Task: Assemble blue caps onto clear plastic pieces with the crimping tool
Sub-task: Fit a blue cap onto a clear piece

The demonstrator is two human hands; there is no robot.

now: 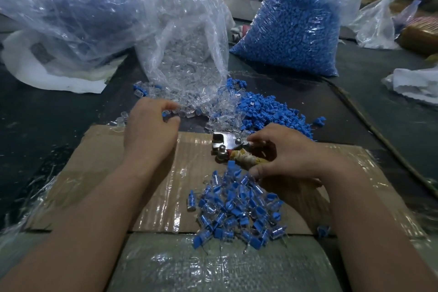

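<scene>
1. The right hand (289, 152) grasps the wrapped handles of the crimper (225, 143). Its metal head points left over the cardboard (102, 161).
2. The left hand (151, 130), fingers curled, is at the clear pieces (187, 111) spilling from a bag (189, 38); I cannot tell whether it holds one.
3. Loose blue caps (272, 114) lie on the worktop (47, 114), just beyond the crimper.
4. Capped pieces (237, 211) are heaped on the near cardboard.

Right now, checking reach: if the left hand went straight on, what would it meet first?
The left hand would probably first meet the clear pieces spilled from the bag; depth is unclear.
</scene>
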